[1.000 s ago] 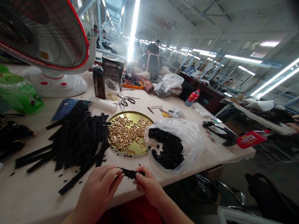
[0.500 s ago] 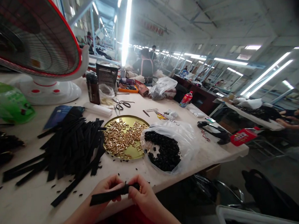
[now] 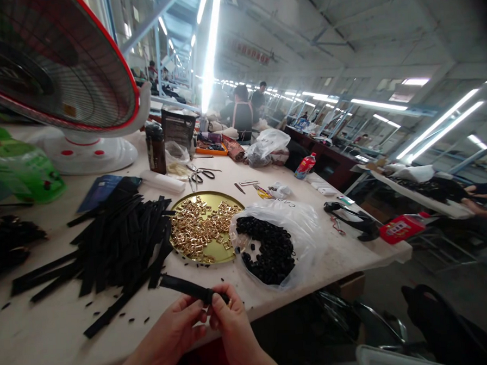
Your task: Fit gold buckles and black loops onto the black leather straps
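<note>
A short black strap is held between my hands in front of the table's near edge, its free end pointing up and left. My right hand pinches the folded end, where a small glint of gold metal shows by the fingers. Curled beneath the strap's middle, my left hand grips it from below, its fingertips partly hidden. Just beyond lies a round gold tray of small gold buckles. A clear plastic bag beside it holds small black loops. Many loose black straps form a pile on the left.
A red-rimmed fan stands at the back left near a green pouch. Black-handled scissors, a dark bottle and a red bottle are farther back. A red container sits at the right edge. People work in the background.
The strap's free end has swung up and away from me, from pointing low left to pointing up left. My left hand has shifted below the strap. The view has moved slightly.
</note>
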`<state>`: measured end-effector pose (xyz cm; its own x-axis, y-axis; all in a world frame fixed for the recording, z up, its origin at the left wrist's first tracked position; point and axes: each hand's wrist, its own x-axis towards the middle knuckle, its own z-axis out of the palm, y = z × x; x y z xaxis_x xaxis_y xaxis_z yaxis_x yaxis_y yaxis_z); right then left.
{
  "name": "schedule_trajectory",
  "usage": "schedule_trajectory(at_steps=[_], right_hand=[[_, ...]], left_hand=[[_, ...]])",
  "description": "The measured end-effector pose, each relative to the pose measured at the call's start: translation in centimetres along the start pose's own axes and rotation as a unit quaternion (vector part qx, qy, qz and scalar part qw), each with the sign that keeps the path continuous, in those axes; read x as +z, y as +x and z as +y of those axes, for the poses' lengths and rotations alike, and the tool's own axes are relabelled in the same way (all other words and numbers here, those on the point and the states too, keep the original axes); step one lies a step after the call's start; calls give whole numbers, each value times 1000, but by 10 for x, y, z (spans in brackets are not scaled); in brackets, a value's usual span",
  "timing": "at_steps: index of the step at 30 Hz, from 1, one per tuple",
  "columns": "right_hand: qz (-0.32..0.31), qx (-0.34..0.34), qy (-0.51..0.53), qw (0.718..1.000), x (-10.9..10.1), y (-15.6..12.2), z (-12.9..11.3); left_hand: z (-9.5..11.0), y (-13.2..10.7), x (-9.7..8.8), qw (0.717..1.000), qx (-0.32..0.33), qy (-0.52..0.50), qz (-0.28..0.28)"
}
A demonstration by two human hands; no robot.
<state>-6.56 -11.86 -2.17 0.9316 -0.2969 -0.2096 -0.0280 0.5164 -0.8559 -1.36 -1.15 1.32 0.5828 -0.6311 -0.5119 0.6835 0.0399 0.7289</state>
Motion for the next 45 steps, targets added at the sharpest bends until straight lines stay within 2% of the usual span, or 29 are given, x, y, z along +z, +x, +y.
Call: schedule_trajectory(at_steps=[3, 7, 9, 11, 13, 15, 16, 17, 18, 22, 24, 27, 30, 33, 35, 36, 41, 43, 45], right_hand=[[9, 4, -6, 1000, -1, 0, 4], [-20, 10, -37, 999, -3, 0, 0], [-20, 0, -61, 998, -4, 1, -6], [1, -16, -97, 995, -7, 4, -12], [4, -27, -135, 990, -9, 6, -15], [-24, -36, -165, 985, -10, 6, -15], [-43, -40, -175, 983, -11, 5, -15], [-59, -46, -184, 980, -11, 4, -14], [-73, -51, -194, 977, -12, 2, -14], [-105, -73, -285, 950, -16, -7, -16], [-110, -95, -371, 917, -19, -10, -20], [-134, -135, -487, 853, -20, -13, -27], [-174, -168, -551, 799, -15, -13, -34], [-221, -196, -579, 760, -9, -11, -39], [-243, -199, -574, 756, -10, -9, -40], [-242, -191, -564, 766, -11, -8, -40], [-169, -112, -479, 854, -23, -7, -31], [-175, -107, -477, 854, -24, -10, -30], [-197, -135, -512, 825, -22, -14, -34]], left_hand=[[-3, 2, 1, 1000, -8, -17, -13], [-13, 7, -3, 1000, -21, -1, -6], [-16, 6, -6, 997, -23, 71, 11], [-13, 0, -9, 979, 2, 203, 1], [-5, -7, -13, 928, 89, 363, -9], [9, -13, -16, 840, 230, 491, 37], [16, -15, -18, 796, 275, 536, 66], [22, -15, -19, 769, 282, 570, 71], [27, -15, -20, 761, 259, 592, 60], [32, -14, -19, 776, 130, 617, -4], [30, -14, -16, 772, 116, 625, 7], [25, -15, -14, 776, 92, 624, 6], [19, -12, -15, 766, 83, 637, 10], [12, -9, -16, 748, 97, 656, 31], [9, -8, -17, 754, 106, 647, 41], [8, -7, -17, 761, 107, 638, 42], [11, -10, -21, 803, 92, 589, 1], [12, -11, -22, 810, 88, 580, -12], [10, -11, -23, 820, 78, 567, -18]])
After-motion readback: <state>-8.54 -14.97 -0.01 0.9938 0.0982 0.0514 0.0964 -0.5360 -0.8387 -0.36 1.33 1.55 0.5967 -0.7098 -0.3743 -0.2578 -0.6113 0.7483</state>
